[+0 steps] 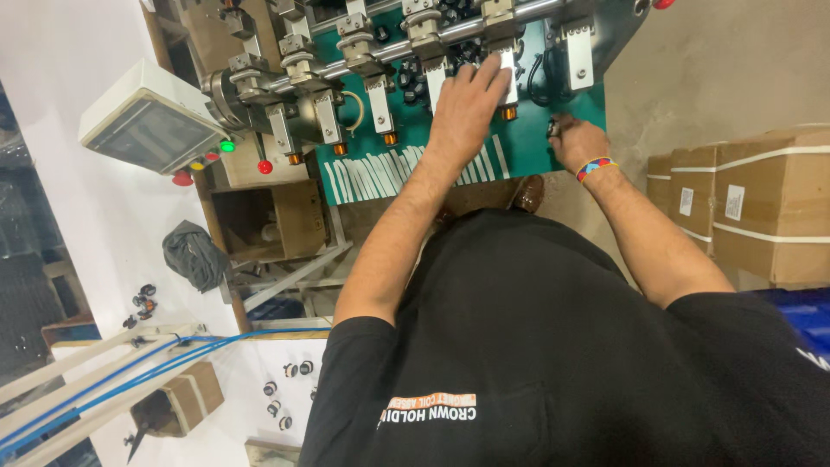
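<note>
My left hand [467, 104] reaches forward over a green machine plate [532, 143], fingers stretched out and resting on one metal clamp station [506, 73] with a copper tip. It grips nothing. My right hand [577, 143], with a coloured woven band at the wrist, is curled at the plate's right edge around a small dark part [553, 128]. A row of white strips [380, 177] lies on the plate in front of the stations.
Several clamp stations hang from a steel shaft [380, 52]. At the left is a grey control box [151, 117] with green and red buttons. Cardboard boxes [761, 203] are stacked right. Small black round parts [285, 393] and blue hoses [130, 376] lie lower left.
</note>
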